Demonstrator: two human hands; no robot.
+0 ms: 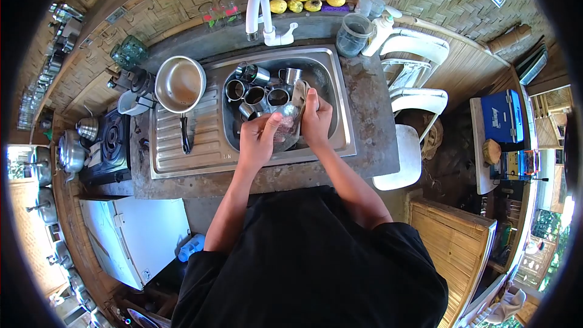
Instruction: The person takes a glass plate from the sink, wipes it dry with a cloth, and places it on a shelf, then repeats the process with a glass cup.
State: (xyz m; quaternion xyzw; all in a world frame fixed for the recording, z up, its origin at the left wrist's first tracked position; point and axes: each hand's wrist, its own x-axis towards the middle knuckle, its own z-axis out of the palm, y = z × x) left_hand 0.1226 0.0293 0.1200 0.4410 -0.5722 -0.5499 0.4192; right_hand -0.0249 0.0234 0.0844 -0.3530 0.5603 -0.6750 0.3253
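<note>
Over the steel sink basin (333,73), my left hand (258,140) is wrapped round the near left side of a clear glass (286,126). My right hand (317,120) presses a greyish cloth or sponge (299,94) to the glass's right side. The lower part of the glass is partly hidden by my fingers. Several metal cups lie in the basin beyond and left of my hands, among them an upright cup (278,97) and one on its side (291,75).
A pan (180,84) rests on the ribbed drainboard (167,140). Behind the sink stand a white faucet (261,15) and several yellow fruits (313,5). A clear container (354,35) and a pump bottle (381,30) stand right; a stove (112,140) is left.
</note>
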